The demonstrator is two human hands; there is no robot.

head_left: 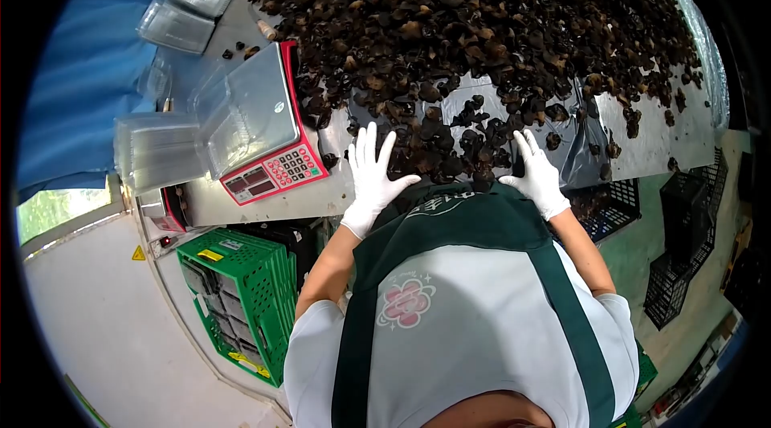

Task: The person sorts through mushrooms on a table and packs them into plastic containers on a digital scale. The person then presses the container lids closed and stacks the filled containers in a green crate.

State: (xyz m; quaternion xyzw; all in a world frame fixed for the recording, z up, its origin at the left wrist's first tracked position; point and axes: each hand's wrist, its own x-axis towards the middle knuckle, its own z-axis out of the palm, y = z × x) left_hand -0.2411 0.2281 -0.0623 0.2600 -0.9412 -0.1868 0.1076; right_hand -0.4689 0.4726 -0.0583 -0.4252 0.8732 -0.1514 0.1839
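My left hand (372, 177), in a white glove, lies open at the front edge of the table, fingers stretched and spread. Across from it, my right hand (538, 175), gloved the same way, is open too, thumb pointing inward. Between the two hands sits a small heap of wood ear mushrooms (450, 147), dark brown to black and wet-looking. Both hands are beside this heap; neither visibly grips anything. A much larger pile of the same mushrooms (482, 18) covers the table beyond. The underside of each hand is hidden.
Left of my left hand stands a red digital scale (277, 171) with a clear plastic tray on it. Stacked clear containers (161, 151) stand at the table's left edge, more containers (189, 6) farther back. Below are a green crate (273, 283) and black crates (679, 227).
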